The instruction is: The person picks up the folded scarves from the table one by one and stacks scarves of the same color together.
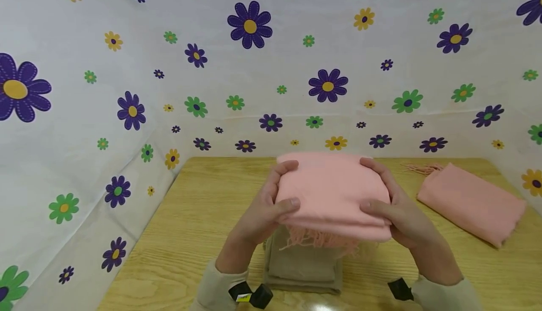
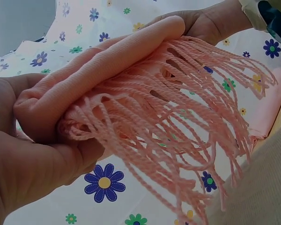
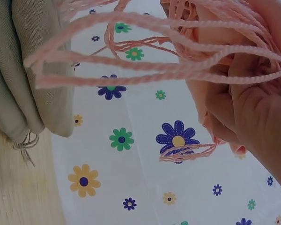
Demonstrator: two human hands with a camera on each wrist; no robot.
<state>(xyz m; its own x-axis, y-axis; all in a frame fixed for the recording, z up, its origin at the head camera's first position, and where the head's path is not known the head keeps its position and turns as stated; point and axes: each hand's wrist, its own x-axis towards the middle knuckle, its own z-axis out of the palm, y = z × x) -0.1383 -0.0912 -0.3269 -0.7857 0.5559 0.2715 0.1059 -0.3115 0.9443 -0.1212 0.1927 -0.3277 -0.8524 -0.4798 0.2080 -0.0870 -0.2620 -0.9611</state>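
Both hands hold a folded pink fringed scarf (image 1: 332,188) up over the table, one at each side. In the head view my left hand (image 1: 264,207) grips its left edge, thumb on the near face and fingers at the far side. My right hand (image 1: 404,212) grips the right edge the same way. Twisted tassels (image 2: 164,122) hang from the scarf's underside in the left wrist view. Below it lies a folded grey-beige scarf (image 1: 302,266), partly hidden by the pink one; its folded layers (image 3: 30,65) and a small tassel show in the right wrist view.
A second folded pink scarf (image 1: 472,205) lies at the right of the wooden table (image 1: 199,207), its tassels pointing to the back left. White cloth with printed flowers (image 1: 288,61) stands as a wall behind the table and along its sides.
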